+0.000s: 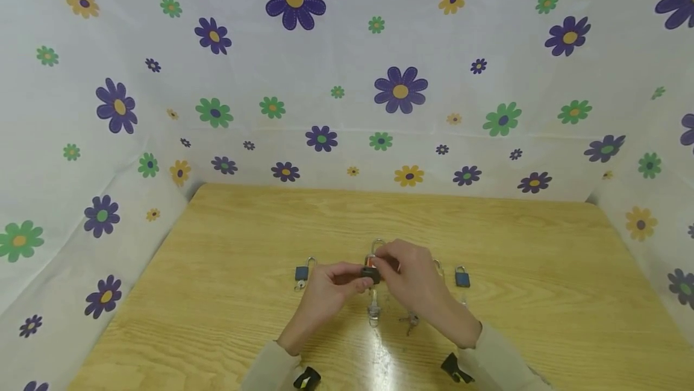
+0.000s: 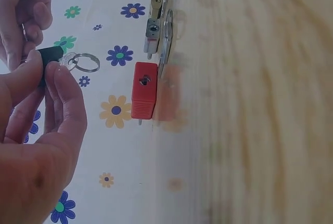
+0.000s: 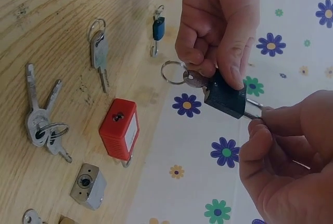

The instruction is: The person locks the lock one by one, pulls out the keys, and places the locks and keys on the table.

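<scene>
A black padlock (image 3: 226, 96) is held up above the table between both hands. My left hand (image 1: 332, 290) grips its body, with thumb and fingers on either side. Thumb and fingertips of my right hand (image 1: 414, 267) pinch the padlock's shackle, part of which they cover. A key (image 3: 195, 79) sits at the bottom of the padlock, its ring (image 2: 87, 63) hanging from it. Just behind the hands, a red padlock (image 2: 144, 91) rests on the table, partly hidden in the head view.
On the wooden table (image 1: 244, 222), a blue padlock (image 1: 301, 273) lies to the left and another blue padlock (image 1: 462, 278) to the right. A silver padlock (image 3: 88, 186) is beside the red one. Nearer lie a single key (image 3: 100, 52) and a ringed bunch of keys (image 3: 39, 122). Flowered cloth (image 1: 336, 65) encloses the table.
</scene>
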Demonstrator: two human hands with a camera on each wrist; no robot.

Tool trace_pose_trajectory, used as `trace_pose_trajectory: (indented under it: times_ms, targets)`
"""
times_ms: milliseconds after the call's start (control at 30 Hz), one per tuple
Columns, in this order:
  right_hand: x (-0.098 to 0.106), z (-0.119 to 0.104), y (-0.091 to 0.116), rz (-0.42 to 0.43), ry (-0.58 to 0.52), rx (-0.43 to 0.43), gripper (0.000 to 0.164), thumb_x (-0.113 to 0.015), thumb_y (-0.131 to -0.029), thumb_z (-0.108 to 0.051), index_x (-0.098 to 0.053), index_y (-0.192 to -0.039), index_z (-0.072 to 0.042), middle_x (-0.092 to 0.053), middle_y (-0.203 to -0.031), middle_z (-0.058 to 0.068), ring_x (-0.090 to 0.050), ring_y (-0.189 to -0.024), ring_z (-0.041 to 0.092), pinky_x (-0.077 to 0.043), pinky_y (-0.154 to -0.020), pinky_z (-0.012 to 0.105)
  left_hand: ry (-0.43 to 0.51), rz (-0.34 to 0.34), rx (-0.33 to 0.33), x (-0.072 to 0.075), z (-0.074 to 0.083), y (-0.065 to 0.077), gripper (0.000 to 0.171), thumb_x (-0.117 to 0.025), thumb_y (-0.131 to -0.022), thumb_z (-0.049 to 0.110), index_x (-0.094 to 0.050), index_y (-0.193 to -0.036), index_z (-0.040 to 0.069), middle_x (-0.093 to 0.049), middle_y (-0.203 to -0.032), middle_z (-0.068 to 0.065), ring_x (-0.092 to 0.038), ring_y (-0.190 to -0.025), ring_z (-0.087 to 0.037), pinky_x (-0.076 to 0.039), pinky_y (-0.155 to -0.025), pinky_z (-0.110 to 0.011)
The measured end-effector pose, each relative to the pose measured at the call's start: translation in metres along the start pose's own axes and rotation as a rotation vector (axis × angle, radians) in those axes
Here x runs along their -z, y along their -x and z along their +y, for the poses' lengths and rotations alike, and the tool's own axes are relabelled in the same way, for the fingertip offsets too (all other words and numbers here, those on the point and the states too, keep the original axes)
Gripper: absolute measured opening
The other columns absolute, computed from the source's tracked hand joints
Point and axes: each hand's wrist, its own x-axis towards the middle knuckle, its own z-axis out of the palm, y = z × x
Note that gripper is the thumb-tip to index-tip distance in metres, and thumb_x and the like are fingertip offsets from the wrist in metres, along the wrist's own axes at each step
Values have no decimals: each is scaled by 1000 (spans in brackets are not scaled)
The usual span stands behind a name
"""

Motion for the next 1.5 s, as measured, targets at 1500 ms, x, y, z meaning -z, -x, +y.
trace_pose_trajectory:
  times_ms: [1500]
  targets:
    - [6,16,10,-306,-187,-431,62,-38,-100,-55,-74,-84,-7,-72,-71,10,-63,-62,24,-44,-48,28,-103,93,-134,-5,5,0,16,-73,-82,-6,-74,-98,-6,-71,-94,-23,-64,-80,-19,-55,-67,-27]
